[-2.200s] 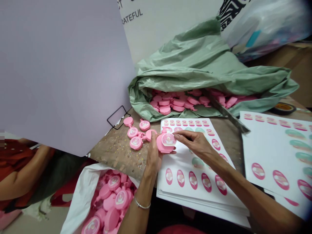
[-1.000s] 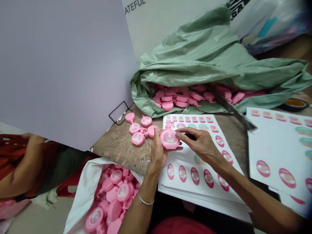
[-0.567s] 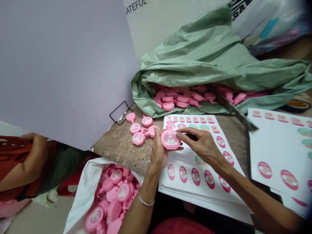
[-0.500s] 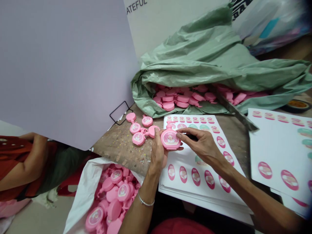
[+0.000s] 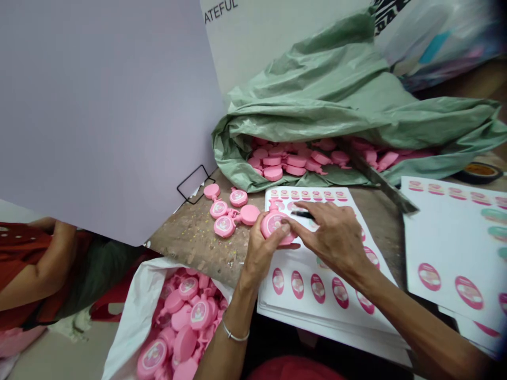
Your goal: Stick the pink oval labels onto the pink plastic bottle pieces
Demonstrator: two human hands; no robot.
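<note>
My left hand [image 5: 261,250] grips a pink round plastic piece [image 5: 271,224] with a sticker on its face, thumb pressed over the sticker. My right hand [image 5: 335,237] lies palm down over the piece's right side, fingers together on it, with a thin dark tool [image 5: 303,215] sticking out by the fingers. Both hands hover over a white sticker sheet [image 5: 317,295] with pink oval stickers. A few labelled pink pieces [image 5: 224,226] lie on the brown table [image 5: 190,235] just to the left.
A green plastic bag [image 5: 336,105] full of plain pink pieces lies behind. A white bag [image 5: 134,316] with labelled pink pieces sits at lower left. More sticker sheets [image 5: 455,237] lie right. A tape roll [image 5: 479,170] is far right. Another person's arm [image 5: 35,274] is at left.
My left thumb has moved onto the sticker on the pink piece, and my right hand has turned palm down and closed over the piece's right side.
</note>
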